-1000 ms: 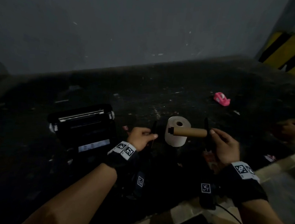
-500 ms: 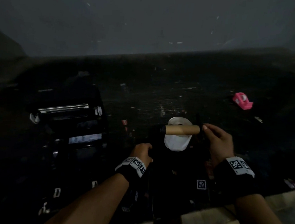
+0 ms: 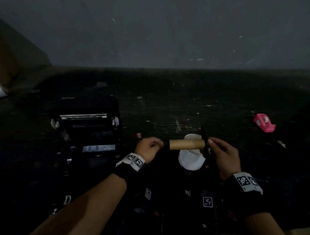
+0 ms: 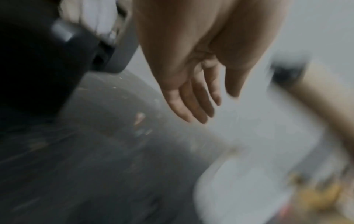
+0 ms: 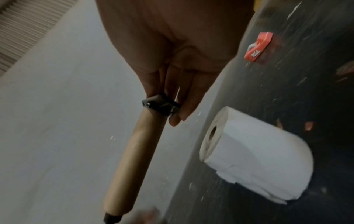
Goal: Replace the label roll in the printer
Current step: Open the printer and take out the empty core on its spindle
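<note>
Though dim throughout, enough to make out a dark, scuffed bench (image 3: 188, 105) against a grey wall. Toward its left side, a black printer (image 3: 88, 136) with the lid tipped back and the bay open; too dark to tell what lies inside the bay. Across the printer's front, a pale label strip with writing too blurred to read.

Near the middle of the bench, close to its near edge, a full white label roll (image 5: 258, 151), lying on its side with a loose end of paper showing. Apart from the printer, not loaded in it.

Above that roll and partly hiding it from the head view, a bare brown cardboard core (image 3: 186, 145) on a black spindle (image 3: 167, 144), held level in the air.

Right hand (image 3: 223, 156) pinching the spindle's black end piece between thumb and fingers. Left hand (image 3: 148, 149) just beside the spindle's other end, released: fingers nearly straight in the wrist view, holding nothing. Cannot tell whether touching the spindle.

Well apart, toward the far right of the bench, a small pink tape dispenser (image 3: 264, 123) with nothing around it.

On both wristbands (image 3: 133, 161), square black-and-white code markers; no readable words.
</note>
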Demonstrator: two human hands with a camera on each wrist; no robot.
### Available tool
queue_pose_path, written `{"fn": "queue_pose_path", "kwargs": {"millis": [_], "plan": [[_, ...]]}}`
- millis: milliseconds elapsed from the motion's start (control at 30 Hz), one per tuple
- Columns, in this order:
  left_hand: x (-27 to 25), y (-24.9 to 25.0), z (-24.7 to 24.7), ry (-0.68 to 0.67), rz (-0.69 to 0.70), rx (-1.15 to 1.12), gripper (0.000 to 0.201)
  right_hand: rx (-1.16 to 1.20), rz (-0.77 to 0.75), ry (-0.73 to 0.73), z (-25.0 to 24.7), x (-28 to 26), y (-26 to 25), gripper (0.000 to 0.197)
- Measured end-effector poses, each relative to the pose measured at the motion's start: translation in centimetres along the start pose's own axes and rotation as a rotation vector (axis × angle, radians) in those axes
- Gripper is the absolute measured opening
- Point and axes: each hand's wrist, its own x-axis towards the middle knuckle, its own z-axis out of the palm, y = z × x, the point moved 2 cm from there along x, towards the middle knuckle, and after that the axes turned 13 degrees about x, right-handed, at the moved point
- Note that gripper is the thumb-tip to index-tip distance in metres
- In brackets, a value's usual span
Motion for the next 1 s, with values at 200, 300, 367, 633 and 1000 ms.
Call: {"fn": "queue_pose_path", "kwargs": {"millis": [200, 300, 367, 633, 1000], "plan": [[-2.0, 3.0, -3.8, -0.171, 0.077, -0.178, 0.014, 0.012, -0.020, -0.035, 1.9, -1.5, 1.0, 0.016], [-2.8, 2.2, -3.8, -0.229, 0.189, 0.096, 0.030, -0.003, -0.023, -0.057, 2.2, -2.5, 1.6, 0.011], [-3.2, 1.7, -3.7, -0.234, 0.221, 0.196, 0.036, -0.016, -0.020, -0.040, 1.6, -2.8, 1.9, 0.014], [-4.1, -0.9, -2.6, -0.286, 0.168, 0.303, 0.043, -0.198, -0.015, 0.201, -7.3, -4.3, 1.6, 0.020], [-5.3, -2.7, 3.2, -0.390, 0.094, 0.549, 0.042, -0.268, 0.093, 0.266, -11.1, -4.7, 7.1, 0.013]]}}
